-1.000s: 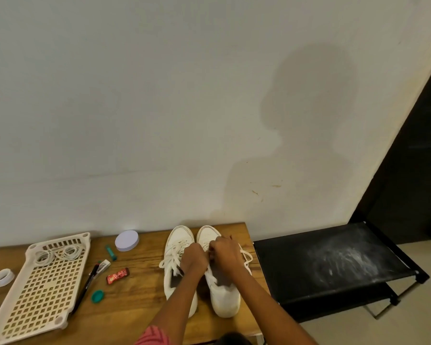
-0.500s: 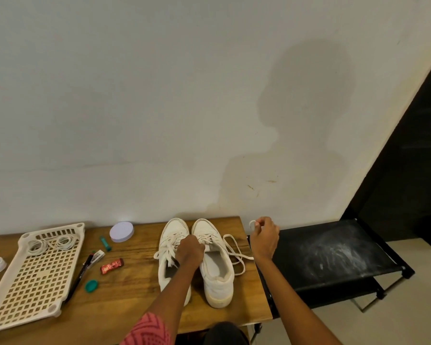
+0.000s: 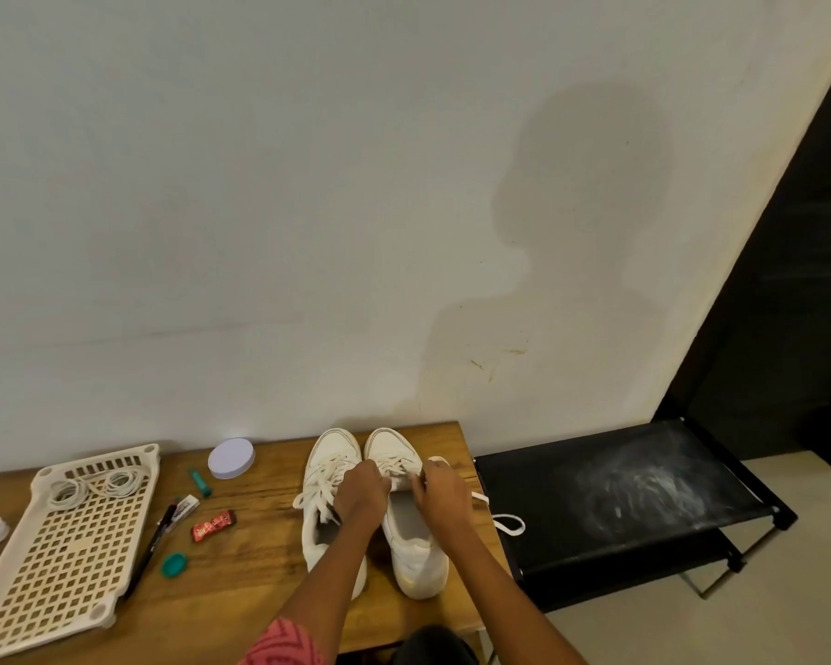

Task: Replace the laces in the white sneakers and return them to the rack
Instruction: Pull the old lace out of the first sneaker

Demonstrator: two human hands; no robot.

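A: Hands first, since they're nearest. What are they doing?

B: Left hand (image 3: pixel 362 491) and right hand (image 3: pixel 444 489) both sit over the right sneaker (image 3: pixel 406 515), at the lacing just ahead of the tongue. Fingers of each are curled and seem to pinch the lace (image 3: pixel 502 513), though the exact contact is hidden under the knuckles.

A: And that sneaker's place?

B: On the table (image 3: pixel 241 559), near its right edge, toe to the wall, touching the left sneaker (image 3: pixel 329 496) along the side. A loose loop of lace trails off to the right, over the table edge toward the rack (image 3: pixel 620 496).

A: How will the lace handle?

B: My guess: soft, limp, light, flat woven cotton that slides easily through eyelets but twists. Best taken near the tip, pinched between thumb and forefinger. The shoe is light with a stiff sole, so it may shift under a pull; steadying it at the eyelet row looks sensible.

A: Looks?

B: Both sneakers are white, low-cut, a bit scuffed. The left one is laced with slack ends; the right one's opening shows grey lining.

A: Farther off?

B: A pen (image 3: pixel 152 544), red wrapper (image 3: pixel 213 524) and teal cap (image 3: pixel 173 563) lie left of the shoes, then a perforated tray (image 3: pixel 58 559) holding coiled laces (image 3: pixel 94 487). The rack's black shelf is dusty.
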